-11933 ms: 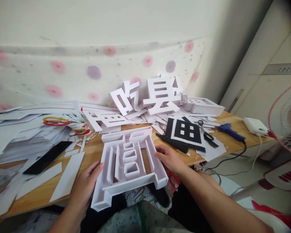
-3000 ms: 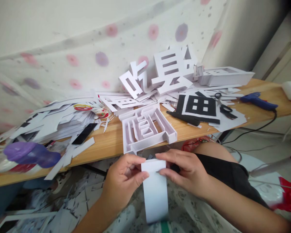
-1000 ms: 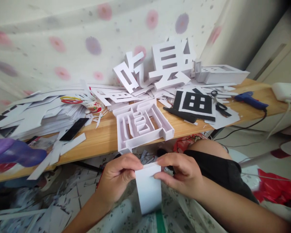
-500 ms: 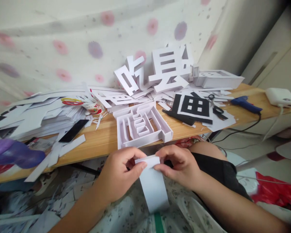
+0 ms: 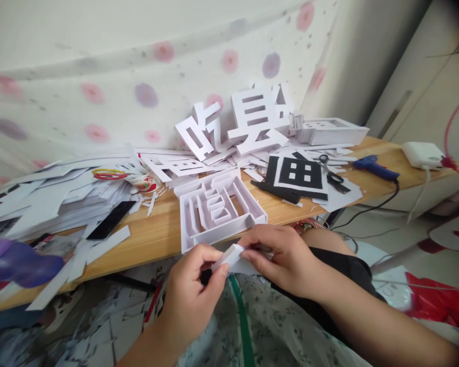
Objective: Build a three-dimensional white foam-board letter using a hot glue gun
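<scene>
Both my hands pinch a small white card strip (image 5: 233, 257) over my lap, just below the table's front edge. My left hand (image 5: 193, 290) grips its left end between thumb and fingers. My right hand (image 5: 279, 257) holds its right end, fingers closed. The strip is now turned nearly edge-on, so little of its face shows. Right above my hands, a white hollow box-shaped character (image 5: 218, 209) lies on the wooden table (image 5: 156, 232), overhanging the edge slightly.
More white cut-out characters (image 5: 252, 120) lean on the wall. A black character (image 5: 298, 176), scissors (image 5: 329, 173), a blue glue gun (image 5: 375, 165) and a white adapter (image 5: 423, 153) lie right. Paper stacks (image 5: 49, 201), a black phone (image 5: 110, 219) and a purple object (image 5: 19, 262) lie left. Scraps litter the floor.
Earlier I held the box character on the table; since then a white strip came into both hands. In the last half second it tipped up from hanging down to nearly flat, nearer the table edge.
</scene>
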Motion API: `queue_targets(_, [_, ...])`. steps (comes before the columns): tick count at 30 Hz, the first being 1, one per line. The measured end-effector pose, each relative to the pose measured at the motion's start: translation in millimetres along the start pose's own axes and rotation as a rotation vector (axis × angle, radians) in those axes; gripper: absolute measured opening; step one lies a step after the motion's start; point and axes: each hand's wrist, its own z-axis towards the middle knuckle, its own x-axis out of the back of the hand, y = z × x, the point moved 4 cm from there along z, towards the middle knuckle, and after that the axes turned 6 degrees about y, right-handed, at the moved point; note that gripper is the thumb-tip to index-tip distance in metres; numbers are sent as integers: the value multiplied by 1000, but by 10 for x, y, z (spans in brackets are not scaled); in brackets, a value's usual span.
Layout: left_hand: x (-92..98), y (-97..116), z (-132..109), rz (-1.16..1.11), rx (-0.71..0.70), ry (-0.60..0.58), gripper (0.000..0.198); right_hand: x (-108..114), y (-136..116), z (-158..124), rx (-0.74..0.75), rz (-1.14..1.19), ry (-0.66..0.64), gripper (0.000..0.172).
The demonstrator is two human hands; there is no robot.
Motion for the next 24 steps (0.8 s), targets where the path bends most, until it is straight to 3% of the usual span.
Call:
queue_targets(5, [-62, 128, 96, 12, 89, -264, 8, 68, -149, 64, 106, -178, -178, 10])
queue_targets(7, [-93, 175, 120, -8, 106, -316, 11, 83, -193, 94, 120, -231, -271, 10])
queue_targets(9, [-117, 172, 121, -35, 122, -296, 19, 89, -212, 114, 132, -276, -308, 10])
queue_targets(11, [-130, 110, 100, -76, 165, -222, 26, 93, -208, 115, 164, -321, -235, 10])
queue_targets(14, [-155, -47, 49, -201, 277, -118, 30, 53, -170, 60, 248, -382, -86, 43])
queue_targets(16, [-180, -140, 26, -313, 332, -67, 30, -25, -120, 11, 275, -453, -77, 60])
queue_targets(21, [-270, -253, 26, -509, 402, -16, 29, -173, -34, -24, 231, -624, -126, 68])
queue_targets(24, [-302, -252, 39, -536, 407, -19, 31, -178, -36, -3, 225, -625, -129, 62])
